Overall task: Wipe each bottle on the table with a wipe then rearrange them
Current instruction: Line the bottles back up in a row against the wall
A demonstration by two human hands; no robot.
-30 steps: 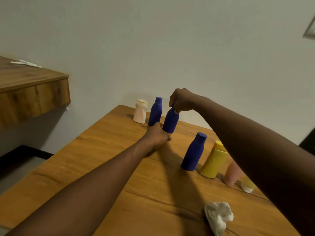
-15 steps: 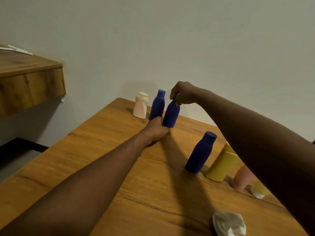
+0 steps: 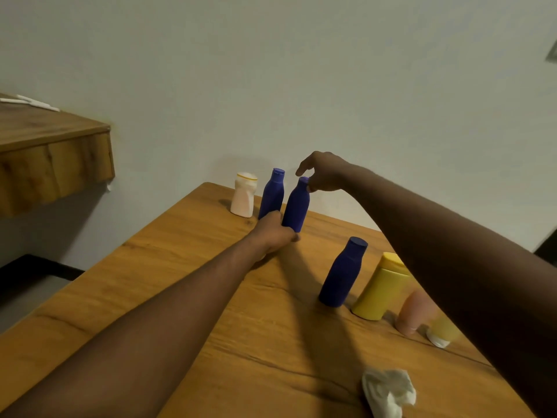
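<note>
While left hand (image 3: 275, 233) grips blue bottle (image 3: 297, 206) at its base, right hand (image 3: 324, 173) is half-uncurled, fingertips touching the cap.
Bottle stands mid-frame on table (image 3: 180, 267); wipe (image 3: 388, 390) lower right.

Cannot see the foot of the held bottle (image 3: 297, 203) behind the left hand (image 3: 275, 233). Cannot tell whether the right hand (image 3: 324, 173) touches its cap. Lose the tops of the pink bottle (image 3: 415, 310) and tube (image 3: 443, 330) under the right arm (image 3: 452, 251). Cut by the bottom edge: wipe (image 3: 388, 390); by the left edge: shelf (image 3: 54, 164), with white bits (image 3: 30, 101) too small to name.
</note>
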